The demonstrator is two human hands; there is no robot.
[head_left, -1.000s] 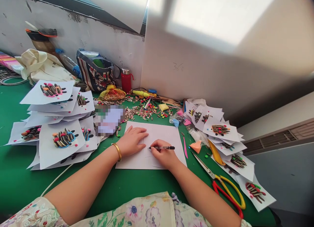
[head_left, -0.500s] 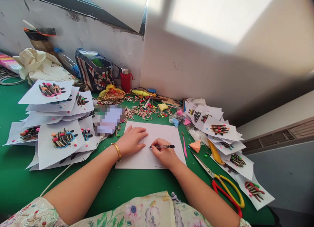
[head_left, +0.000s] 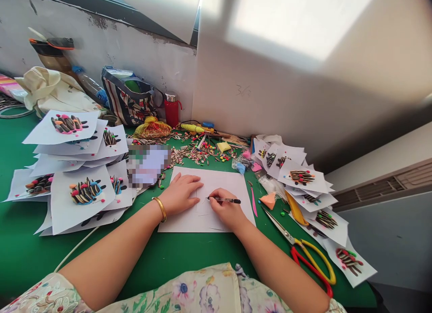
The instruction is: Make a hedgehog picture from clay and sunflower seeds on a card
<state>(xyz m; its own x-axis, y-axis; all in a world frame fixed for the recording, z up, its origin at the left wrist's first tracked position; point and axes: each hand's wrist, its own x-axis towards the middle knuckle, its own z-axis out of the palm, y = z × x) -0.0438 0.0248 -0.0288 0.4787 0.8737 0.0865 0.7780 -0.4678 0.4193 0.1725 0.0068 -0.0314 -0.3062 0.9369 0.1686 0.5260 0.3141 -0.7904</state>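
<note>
A white sheet of paper (head_left: pixel 222 180) lies on the green table (head_left: pixel 20 245) in front of me. My left hand (head_left: pixel 180 193), with a gold bangle at the wrist, lies flat on the sheet's left part, fingers stretched out. My right hand (head_left: pixel 227 210) pinches a black pen (head_left: pixel 225 199) whose tip touches the paper just right of my left fingertips. Faint drawn lines show on the sheet near the tip.
Stacks of paper cards with seed pictures (head_left: pixel 86 191) lie left, more cards (head_left: pixel 303 178) right. Red-and-yellow scissors (head_left: pixel 308 256) and a yellow knife (head_left: pixel 296 209) lie right of the sheet. Loose sunflower seeds (head_left: pixel 194 153), a red bottle (head_left: pixel 171 110) and a striped bag (head_left: pixel 130 99) stand behind.
My right hand has shifted the pen tip slightly up and to the right along the paper. The left hand stays flat in place.
</note>
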